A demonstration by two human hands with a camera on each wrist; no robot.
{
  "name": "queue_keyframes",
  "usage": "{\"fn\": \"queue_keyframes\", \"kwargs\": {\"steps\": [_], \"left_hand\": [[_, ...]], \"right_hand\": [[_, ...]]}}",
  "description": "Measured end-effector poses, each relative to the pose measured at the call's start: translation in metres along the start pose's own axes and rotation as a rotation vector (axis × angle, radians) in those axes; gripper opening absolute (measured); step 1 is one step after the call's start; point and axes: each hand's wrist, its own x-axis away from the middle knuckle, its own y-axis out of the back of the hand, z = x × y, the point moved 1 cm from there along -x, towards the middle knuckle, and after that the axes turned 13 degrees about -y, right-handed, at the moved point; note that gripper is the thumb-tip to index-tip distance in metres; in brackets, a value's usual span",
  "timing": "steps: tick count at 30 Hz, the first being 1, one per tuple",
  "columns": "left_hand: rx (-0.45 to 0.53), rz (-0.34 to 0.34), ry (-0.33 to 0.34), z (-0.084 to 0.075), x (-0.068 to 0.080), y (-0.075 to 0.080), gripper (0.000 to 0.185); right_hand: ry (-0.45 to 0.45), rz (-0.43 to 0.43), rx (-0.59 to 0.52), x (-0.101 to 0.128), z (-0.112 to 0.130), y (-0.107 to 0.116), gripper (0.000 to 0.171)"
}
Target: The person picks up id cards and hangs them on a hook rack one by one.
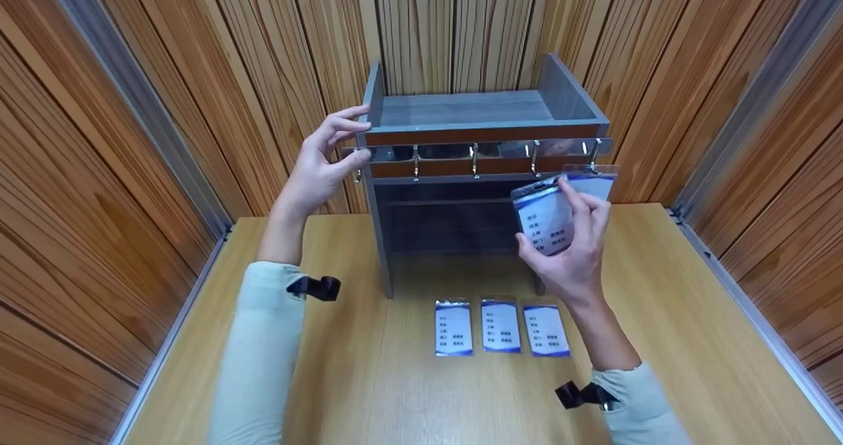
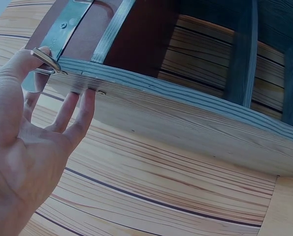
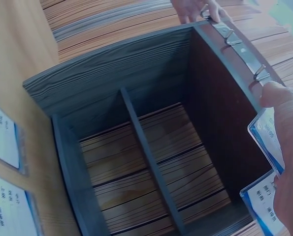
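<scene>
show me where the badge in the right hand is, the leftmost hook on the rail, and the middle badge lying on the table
badge in the right hand [image 1: 544,220], head view, on its printed white face.
leftmost hook [image 1: 357,176], head view, on its lower curve.
middle badge [image 1: 500,326], head view, on the card's centre.

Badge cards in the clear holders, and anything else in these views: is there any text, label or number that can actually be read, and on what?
Nothing can be read.
Three white-and-blue badge cards in clear holders on the light wooden table: rows of small dark print, too small and blurred.
White-and-blue badge card held by the right hand: printed rows, blurred.
Grey wooden shelf unit with metal hook rail: no markings seen.
</scene>
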Motion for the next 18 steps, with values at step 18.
{"fn": "queue_keyframes", "kwargs": {"steps": [18], "left_hand": [[-0.009, 0.0, 0.003, 0.0, 0.001, 0.0, 0.034]], "right_hand": [[-0.029, -0.027, -0.022, -0.008, 0.011, -0.01, 0.091]]}}
